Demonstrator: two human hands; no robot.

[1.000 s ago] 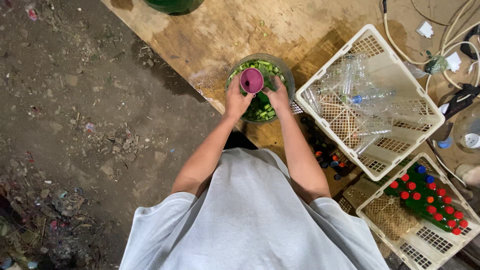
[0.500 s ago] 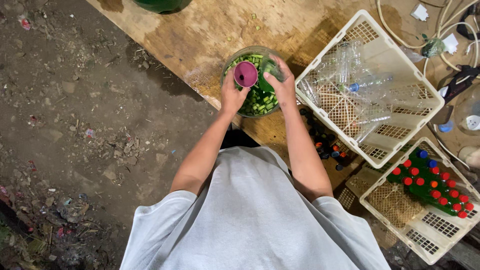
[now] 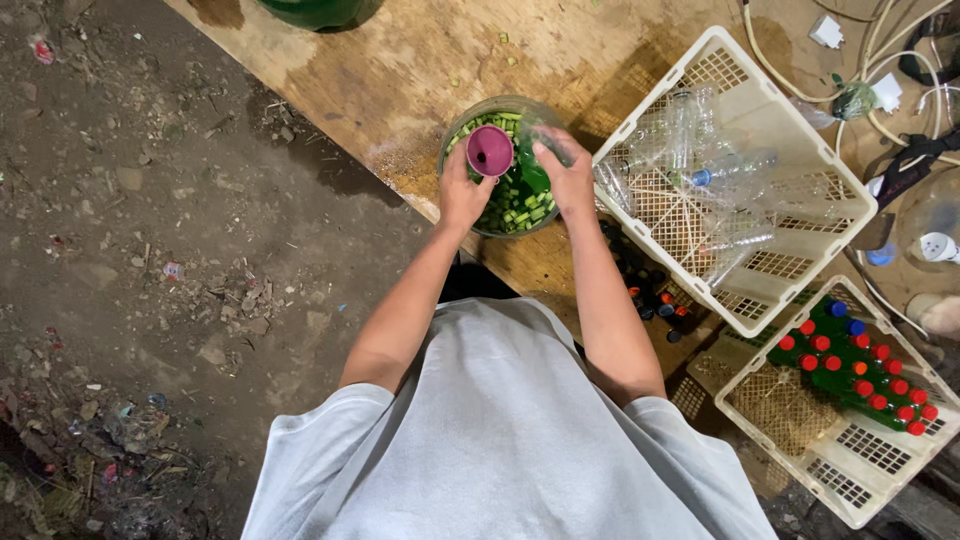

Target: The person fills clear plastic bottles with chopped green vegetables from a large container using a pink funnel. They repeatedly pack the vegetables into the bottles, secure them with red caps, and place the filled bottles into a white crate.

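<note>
A clear round container [image 3: 478, 222] full of chopped green pieces stands near the wooden table's front edge. A pink funnel [image 3: 490, 151] sits upright over it. My left hand [image 3: 461, 196] grips the funnel's left side, with the thumb at its rim. My right hand [image 3: 568, 178] reaches over the container's right side. Its fingers are closed on a dark green bottle-like thing [image 3: 534, 172] under the funnel, which the hand mostly hides.
To the right, a white slotted basket [image 3: 640, 115] holds empty clear bottles. A second basket [image 3: 850, 470], lower right, holds green bottles with red caps. More capped bottles [image 3: 652, 290] lie under the table. Cables [image 3: 880, 95] lie top right, a green tub [image 3: 320, 10] at the far edge, and a littered dirt floor [image 3: 150, 250] on the left.
My right hand has slid from the container's rim to over its contents, beside the funnel. My left hand stays at the funnel. The view has shifted slightly.
</note>
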